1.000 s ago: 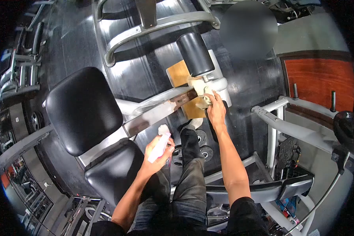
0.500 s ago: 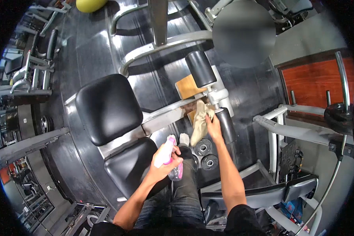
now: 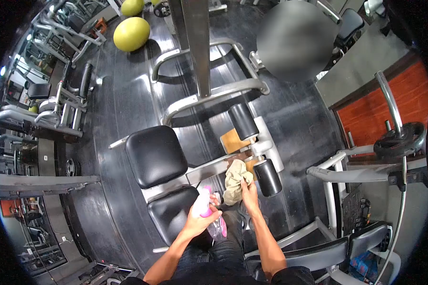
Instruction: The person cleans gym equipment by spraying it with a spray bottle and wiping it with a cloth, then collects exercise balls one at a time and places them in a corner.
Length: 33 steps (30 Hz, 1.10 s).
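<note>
A person looks down at their own two bare hands in a gym with a dark, shiny floor. The left hand (image 3: 200, 218) has its fingers curled around the upper part of a pink and white spray bottle (image 3: 217, 228), whose clear lower part shows beneath the palm. The right hand (image 3: 250, 197) pinches a crumpled beige cloth (image 3: 234, 183) by its right side, the fingers closed narrowly on the fabric. The cloth hangs just to the right of the bottle, in front of a metal beam (image 3: 205, 172); whether it touches the beam is impossible to tell.

At the left end of this beam are two black pads, a rounded upper pad (image 3: 157, 156) and a lower pad (image 3: 172, 213) partly behind the left forearm. At its right end, two black foam rollers, one farther (image 3: 244, 121) and one nearer (image 3: 267, 177), sit on either side of a light metal joint. A tan wooden board (image 3: 233, 141) lies beside the farther roller.

Beyond stands a curved metal frame (image 3: 233, 89), with a yellow exercise ball (image 3: 131, 34) on the floor at upper left. At right, a black weight plate (image 3: 399, 138) is mounted near a reddish wood panel (image 3: 406, 104). A round blur covers part of the upper right.
</note>
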### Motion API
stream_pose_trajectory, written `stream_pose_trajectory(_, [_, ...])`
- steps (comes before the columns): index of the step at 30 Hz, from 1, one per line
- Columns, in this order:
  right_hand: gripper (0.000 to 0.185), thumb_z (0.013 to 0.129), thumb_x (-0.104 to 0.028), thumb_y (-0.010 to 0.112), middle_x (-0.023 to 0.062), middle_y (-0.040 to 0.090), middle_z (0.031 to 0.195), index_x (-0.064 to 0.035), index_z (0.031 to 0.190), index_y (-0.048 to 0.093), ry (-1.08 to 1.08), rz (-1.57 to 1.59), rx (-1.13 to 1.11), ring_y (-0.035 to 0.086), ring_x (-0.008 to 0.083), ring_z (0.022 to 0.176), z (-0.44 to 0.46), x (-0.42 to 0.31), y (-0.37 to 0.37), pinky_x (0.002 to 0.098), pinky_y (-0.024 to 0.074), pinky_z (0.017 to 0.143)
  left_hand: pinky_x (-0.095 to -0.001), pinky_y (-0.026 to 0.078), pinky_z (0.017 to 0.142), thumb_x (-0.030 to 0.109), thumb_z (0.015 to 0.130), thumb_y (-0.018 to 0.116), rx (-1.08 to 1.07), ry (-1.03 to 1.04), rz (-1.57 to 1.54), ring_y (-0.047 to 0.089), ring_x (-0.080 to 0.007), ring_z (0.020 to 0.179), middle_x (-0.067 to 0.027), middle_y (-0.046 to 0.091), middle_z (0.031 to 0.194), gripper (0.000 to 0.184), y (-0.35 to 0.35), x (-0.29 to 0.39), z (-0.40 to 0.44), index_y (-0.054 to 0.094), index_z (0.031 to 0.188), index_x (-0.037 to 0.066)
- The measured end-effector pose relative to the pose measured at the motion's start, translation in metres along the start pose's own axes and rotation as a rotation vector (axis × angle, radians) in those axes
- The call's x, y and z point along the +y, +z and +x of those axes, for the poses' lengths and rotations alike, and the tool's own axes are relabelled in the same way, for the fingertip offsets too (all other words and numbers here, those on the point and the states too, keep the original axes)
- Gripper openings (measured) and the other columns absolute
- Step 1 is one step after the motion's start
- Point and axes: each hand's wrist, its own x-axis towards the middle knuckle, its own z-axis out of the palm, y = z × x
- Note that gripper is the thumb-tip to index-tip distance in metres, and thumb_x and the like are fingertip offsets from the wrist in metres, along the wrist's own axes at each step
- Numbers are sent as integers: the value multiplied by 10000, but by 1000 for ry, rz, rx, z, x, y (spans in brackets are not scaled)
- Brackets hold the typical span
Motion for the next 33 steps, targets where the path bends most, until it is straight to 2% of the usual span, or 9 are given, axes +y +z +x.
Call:
stream_pose_trajectory(3, [403,965,-234,522,100,572,1206,16,1279,492,-32,-21,-44,520,180,1120,-13,-35,-2,308,387,971,-236,500,678,-92,805,653,116,-34,-72,550,-76,754,-56,561,1025,417,8,15,-7,490,1170,24])
stream_pose_trajectory(4, [420,961,-208,519,108,552,1240,8,1316,458,-59,-18,-116,502,190,1157,-15,-44,-4,312,369,1000,-239,508,655,-73,828,637,122,13,-23,561,-76,741,-54,564,1014,390,9,17,-9,489,1176,23])
stream_pose_trajectory(9, [521,939,-193,549,131,540,1260,-48,1397,349,-135,-29,-332,503,202,1163,-39,-86,-9,326,375,991,-246,507,643,-53,849,618,241,60,39,574,-89,704,-50,562,972,373,-4,25,-33,475,1184,24])
stream_pose_trajectory(11, [532,925,-164,549,154,547,1249,-43,1401,345,-167,-253,-384,521,221,1160,-46,-102,-10,336,393,978,-251,499,625,-53,855,605,302,77,-12,579,-103,696,-46,550,930,393,-7,34,-46,444,1205,26])
stream_pose_trajectory(12, [511,906,-109,554,169,562,1218,-33,1373,364,-210,-394,-418,550,235,1137,-49,-109,-11,339,426,946,-258,494,616,-60,859,587,326,112,2,580,-113,688,-44,535,903,414,-8,38,-52,413,1223,31])
stream_pose_trajectory(16, [431,877,-48,581,160,588,1156,-19,1276,422,-326,-441,-578,587,216,1066,-69,-157,12,322,455,903,-269,500,634,-92,845,564,445,178,-1,586,-128,700,-59,527,904,456,-17,47,-79,386,1241,47])
stream_pose_trajectory(22, [429,834,-29,613,119,624,1108,9,1237,471,-354,-481,-722,594,177,1020,-90,-182,59,297,451,886,-304,521,698,-108,836,557,524,311,-32,593,-143,774,-68,486,1008,503,-23,53,-120,347,1261,61])
stream_pose_trajectory(28, [289,851,-14,610,27,638,1011,15,1139,585,-375,-381,-856,573,99,933,-103,-164,108,255,448,849,-294,505,739,-4,884,583,721,401,-52,593,-145,833,-75,485,1055,420,-36,54,-177,362,1238,43])
stream_pose_trajectory(33, [265,859,-21,608,25,638,1012,10,1122,597,-415,-482,-995,570,97,939,-140,-164,158,251,443,851,-328,473,749,141,935,550,797,544,-184,585,-178,827,-93,476,1107,389,-71,40,-240,354,1262,65])
